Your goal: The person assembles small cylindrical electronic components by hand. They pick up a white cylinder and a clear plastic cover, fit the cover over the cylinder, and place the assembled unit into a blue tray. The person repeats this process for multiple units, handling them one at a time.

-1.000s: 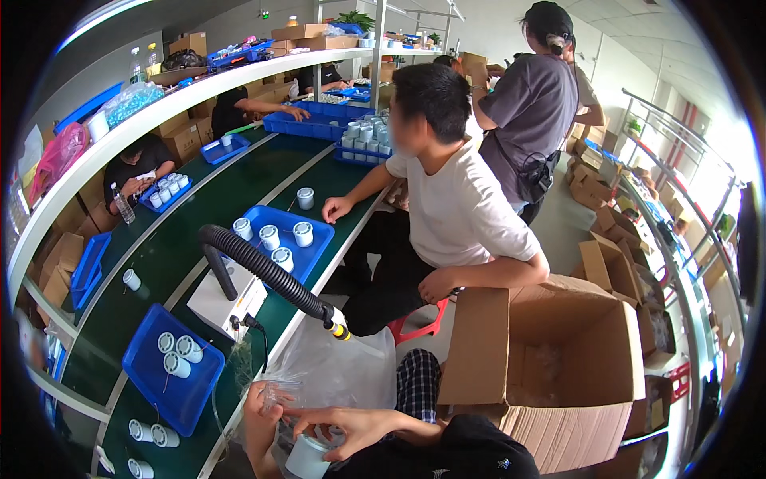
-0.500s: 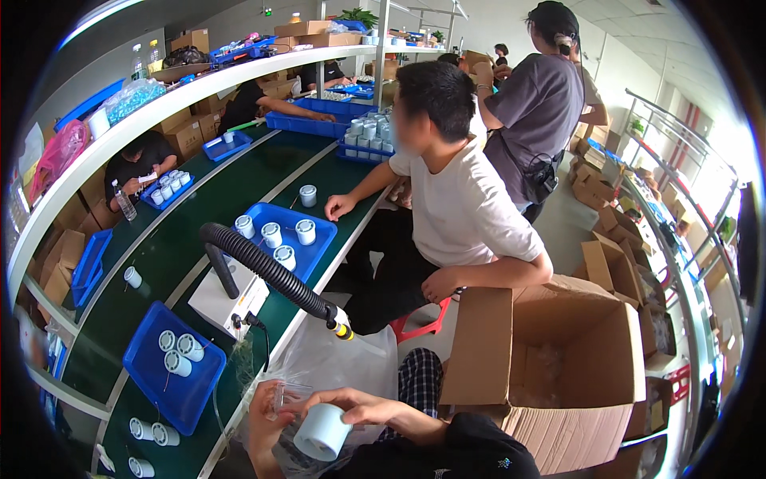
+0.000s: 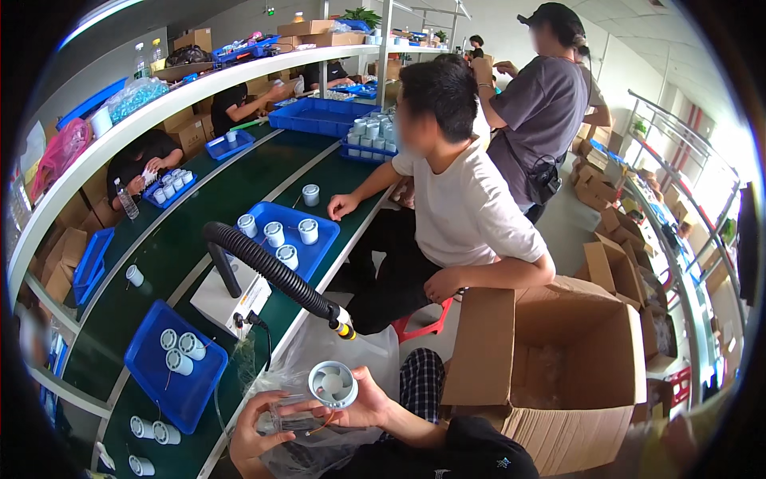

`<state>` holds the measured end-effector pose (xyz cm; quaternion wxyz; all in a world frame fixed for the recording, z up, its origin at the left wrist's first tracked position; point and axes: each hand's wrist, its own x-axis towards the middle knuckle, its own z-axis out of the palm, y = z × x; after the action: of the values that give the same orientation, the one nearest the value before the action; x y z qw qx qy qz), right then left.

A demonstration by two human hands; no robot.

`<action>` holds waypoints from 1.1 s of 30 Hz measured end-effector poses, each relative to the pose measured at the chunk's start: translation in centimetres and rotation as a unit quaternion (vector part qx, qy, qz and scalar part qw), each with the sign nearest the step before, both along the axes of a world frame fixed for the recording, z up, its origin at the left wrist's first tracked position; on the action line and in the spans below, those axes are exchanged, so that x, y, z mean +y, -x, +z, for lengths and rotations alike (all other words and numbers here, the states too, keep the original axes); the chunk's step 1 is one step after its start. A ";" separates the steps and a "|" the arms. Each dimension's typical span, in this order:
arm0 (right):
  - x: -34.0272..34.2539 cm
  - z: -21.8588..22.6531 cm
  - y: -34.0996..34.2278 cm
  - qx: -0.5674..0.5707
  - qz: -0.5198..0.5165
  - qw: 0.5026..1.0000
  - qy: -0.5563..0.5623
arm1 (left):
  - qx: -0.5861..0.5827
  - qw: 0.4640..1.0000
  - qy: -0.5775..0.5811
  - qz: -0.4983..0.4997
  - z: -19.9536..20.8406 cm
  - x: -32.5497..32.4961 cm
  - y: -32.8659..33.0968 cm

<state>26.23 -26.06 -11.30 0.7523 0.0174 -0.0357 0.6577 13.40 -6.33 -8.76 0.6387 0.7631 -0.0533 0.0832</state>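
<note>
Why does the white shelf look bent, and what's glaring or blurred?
In the head view, the fisheye lens bows the white shelf; glare washes out the head view's upper right; a yellowish shape in the head view's lower right is too blurred to identify, but the fan in the right hand looks sharp.

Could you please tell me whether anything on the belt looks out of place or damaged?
Three white units are loose on the green belt near a blue tray, while similar ones sit inside it. I see no damage.
</note>
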 end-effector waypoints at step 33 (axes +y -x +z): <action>-1.3 3.4 -0.4 -0.308 -0.328 0.883 0.137 | -0.041 0.970 0.230 0.073 2.2 -0.8 -2.1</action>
<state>26.60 -27.41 -7.90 0.8710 -0.3017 -0.1789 0.3439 15.49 -7.13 -6.57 0.7864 0.5936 -0.0032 0.1711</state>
